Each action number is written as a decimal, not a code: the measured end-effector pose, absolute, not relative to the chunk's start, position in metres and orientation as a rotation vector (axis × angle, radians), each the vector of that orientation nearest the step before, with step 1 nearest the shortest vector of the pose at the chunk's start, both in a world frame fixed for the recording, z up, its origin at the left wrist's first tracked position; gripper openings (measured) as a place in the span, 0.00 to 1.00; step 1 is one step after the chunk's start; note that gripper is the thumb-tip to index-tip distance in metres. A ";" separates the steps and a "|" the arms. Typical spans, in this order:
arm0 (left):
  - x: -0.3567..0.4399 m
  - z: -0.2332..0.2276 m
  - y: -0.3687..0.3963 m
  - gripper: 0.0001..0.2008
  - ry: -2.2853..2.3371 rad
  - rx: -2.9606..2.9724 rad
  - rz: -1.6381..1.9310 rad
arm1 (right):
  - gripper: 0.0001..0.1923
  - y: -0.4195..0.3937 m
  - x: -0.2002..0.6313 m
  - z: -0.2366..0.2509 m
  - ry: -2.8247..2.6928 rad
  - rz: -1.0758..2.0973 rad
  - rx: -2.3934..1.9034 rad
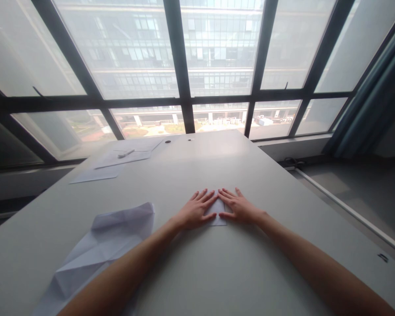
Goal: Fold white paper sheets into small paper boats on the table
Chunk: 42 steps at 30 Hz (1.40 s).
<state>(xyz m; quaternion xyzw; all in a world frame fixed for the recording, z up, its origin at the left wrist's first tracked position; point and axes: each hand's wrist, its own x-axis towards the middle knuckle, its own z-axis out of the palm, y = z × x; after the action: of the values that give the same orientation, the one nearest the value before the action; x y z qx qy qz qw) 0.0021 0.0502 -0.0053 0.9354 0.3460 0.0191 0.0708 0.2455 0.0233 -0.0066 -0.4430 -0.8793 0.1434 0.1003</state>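
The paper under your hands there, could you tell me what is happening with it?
A person presses both hands flat on a small folded paper on a grey table. The left hand and right hand lie side by side, fingertips close together over it. A larger creased sheet lies to the left, and more sheets with a pen sit near the window.

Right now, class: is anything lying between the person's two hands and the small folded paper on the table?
Nothing visible. The left hand and right hand both lie flat on the small folded paper, in direct contact.
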 end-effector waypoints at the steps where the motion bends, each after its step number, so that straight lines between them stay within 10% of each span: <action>1: 0.002 -0.005 0.050 0.37 1.039 2.814 0.058 | 0.44 0.023 0.245 -0.007 -2.599 0.423 -1.310; 42: 0.002 -0.006 0.051 0.37 1.045 2.832 0.055 | 0.44 0.025 0.246 -0.010 -2.590 0.417 -1.297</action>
<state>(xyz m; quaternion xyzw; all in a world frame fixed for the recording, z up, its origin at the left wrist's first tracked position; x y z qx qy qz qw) 0.0023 0.0509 -0.0061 0.9362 0.3455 0.0182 0.0614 0.2464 0.0248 -0.0097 -0.4407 -0.8799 0.1415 0.1073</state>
